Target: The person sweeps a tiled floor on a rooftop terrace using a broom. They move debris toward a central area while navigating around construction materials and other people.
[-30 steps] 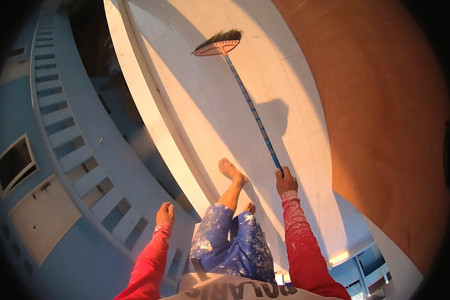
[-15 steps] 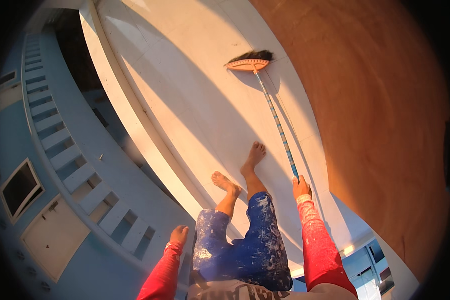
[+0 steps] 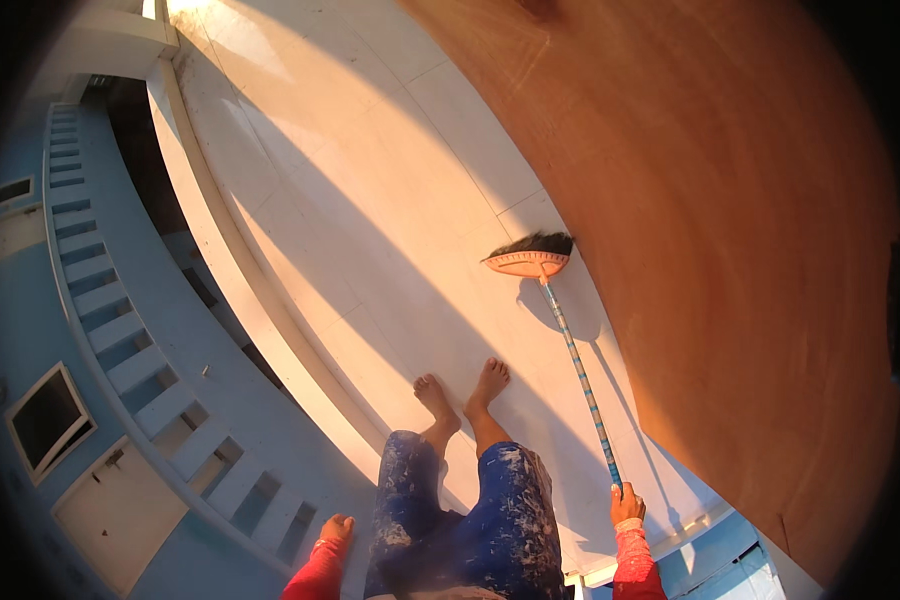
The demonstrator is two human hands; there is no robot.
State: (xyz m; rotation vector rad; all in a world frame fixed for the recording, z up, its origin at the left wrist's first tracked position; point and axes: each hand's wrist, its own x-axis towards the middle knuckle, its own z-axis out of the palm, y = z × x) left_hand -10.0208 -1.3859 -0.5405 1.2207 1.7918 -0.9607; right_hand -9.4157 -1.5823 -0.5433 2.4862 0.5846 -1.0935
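Observation:
A broom slants across the floor at the right of centre. Its orange head with dark bristles lies at the far end, close to the foot of the brown panel. My right hand is wrapped round the near end of the blue-striped handle. Beside my left thigh hangs my left hand, its fingers loosely curled, with nothing visible in it. Both forearms wear red sleeves. My bare feet stand on the pale floor.
A large brown panel borders the floor on the right. Along the left runs a low pale ledge with a drop beyond it. Past that stand a blue building, a slatted railing, a window and a white door.
The broom's head has come nearer to me and closer to the brown panel. My right hand has drawn back with the handle. My feet now stand nearly side by side.

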